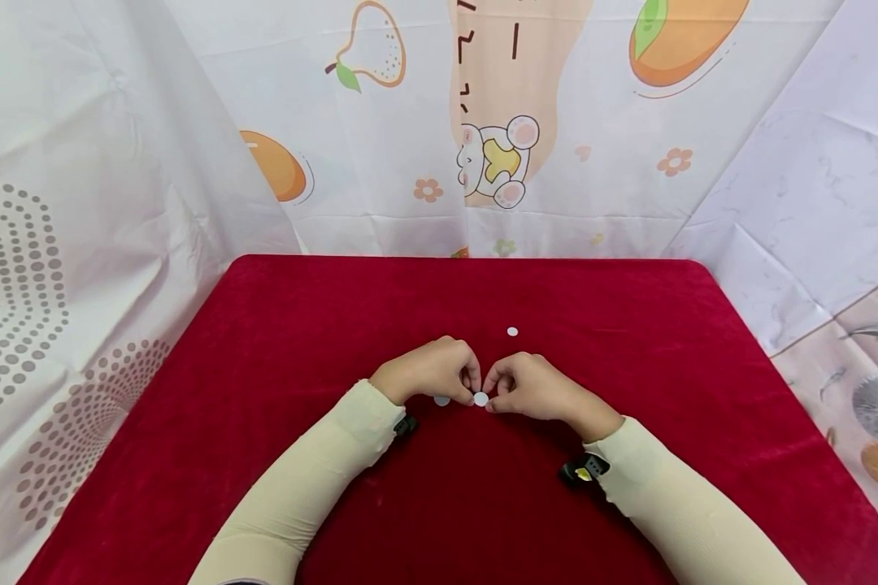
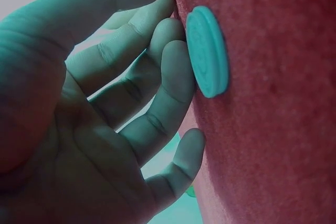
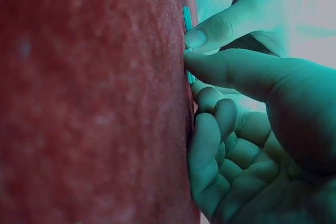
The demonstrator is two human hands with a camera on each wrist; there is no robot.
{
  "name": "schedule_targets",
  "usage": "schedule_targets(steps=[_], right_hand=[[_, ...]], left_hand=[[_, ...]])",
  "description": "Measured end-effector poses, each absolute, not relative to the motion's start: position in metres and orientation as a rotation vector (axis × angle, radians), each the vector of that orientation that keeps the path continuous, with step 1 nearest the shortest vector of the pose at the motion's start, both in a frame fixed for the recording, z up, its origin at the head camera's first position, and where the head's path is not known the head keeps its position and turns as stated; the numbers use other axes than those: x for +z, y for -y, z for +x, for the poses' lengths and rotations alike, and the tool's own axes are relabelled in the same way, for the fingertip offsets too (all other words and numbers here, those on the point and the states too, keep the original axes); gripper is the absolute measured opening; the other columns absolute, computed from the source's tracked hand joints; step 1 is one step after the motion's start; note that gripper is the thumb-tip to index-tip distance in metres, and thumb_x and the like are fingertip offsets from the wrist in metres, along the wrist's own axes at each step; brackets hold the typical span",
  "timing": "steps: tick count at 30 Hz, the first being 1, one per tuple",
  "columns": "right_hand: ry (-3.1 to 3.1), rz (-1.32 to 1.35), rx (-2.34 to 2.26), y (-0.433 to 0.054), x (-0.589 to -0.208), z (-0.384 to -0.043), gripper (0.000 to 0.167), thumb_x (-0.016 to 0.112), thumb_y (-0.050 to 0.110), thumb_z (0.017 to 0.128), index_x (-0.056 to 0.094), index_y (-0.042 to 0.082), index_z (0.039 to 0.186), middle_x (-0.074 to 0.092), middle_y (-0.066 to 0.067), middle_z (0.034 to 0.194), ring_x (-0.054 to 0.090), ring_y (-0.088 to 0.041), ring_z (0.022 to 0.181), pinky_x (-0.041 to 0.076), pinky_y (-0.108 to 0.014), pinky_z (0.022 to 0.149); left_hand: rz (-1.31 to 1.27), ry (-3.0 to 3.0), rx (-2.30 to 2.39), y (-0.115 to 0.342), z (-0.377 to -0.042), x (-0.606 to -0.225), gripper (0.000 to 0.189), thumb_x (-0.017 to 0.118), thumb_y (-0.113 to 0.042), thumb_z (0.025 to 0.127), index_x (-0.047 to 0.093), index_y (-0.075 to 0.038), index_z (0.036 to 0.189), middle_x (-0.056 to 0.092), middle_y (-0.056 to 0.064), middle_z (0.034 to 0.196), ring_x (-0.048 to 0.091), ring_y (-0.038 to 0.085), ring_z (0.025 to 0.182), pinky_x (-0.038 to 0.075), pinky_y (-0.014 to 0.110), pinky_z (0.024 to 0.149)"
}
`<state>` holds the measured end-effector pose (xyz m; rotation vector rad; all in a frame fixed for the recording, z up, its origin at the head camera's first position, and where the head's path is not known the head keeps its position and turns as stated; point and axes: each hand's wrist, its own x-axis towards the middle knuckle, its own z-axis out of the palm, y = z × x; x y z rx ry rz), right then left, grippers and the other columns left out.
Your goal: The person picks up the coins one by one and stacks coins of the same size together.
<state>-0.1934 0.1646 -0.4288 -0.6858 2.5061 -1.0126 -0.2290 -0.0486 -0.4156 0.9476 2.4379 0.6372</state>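
Between both hands, flat on the red cloth, lies a small white disc (image 1: 480, 399). My left hand (image 1: 439, 370) pinches it at its left edge with thumb and index finger. From the other side, the thumb and index finger of my right hand (image 1: 534, 385) grip its right edge. A second white disc (image 1: 441, 400) sits beneath the left hand, partly covered. Close up in the left wrist view, a disc (image 2: 207, 51) has a raised ring pattern and a grooved rim, beside the curled fingers. The right wrist view shows disc edges (image 3: 187, 18) near both thumbs.
A third white disc (image 1: 512, 331) lies farther back on the red cloth-covered table (image 1: 380, 301). Printed white curtains (image 1: 380, 146) hang behind the table and along both sides. Dark wrist cameras (image 1: 585, 470) sit on the pale sleeves.
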Motion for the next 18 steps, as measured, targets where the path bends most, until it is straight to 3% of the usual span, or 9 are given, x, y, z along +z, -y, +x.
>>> schedule_targets(steps=[18], right_hand=[[-2.555, -0.668, -1.025, -0.1686, -0.4288, -0.1973, 0.015, 0.086, 0.015, 0.083, 0.076, 0.016, 0.093, 0.064, 0.005, 0.067, 0.056, -0.009, 0.060, 0.048, -0.026, 0.061]], left_hand=[[0.937, -2.446, 0.620, 0.0478, -0.2280, -0.4143, 0.014, 0.087, -0.012, 0.081, 0.078, -0.023, 0.079, 0.071, -0.012, 0.074, 0.065, 0.005, 0.068, 0.054, 0.022, 0.065]])
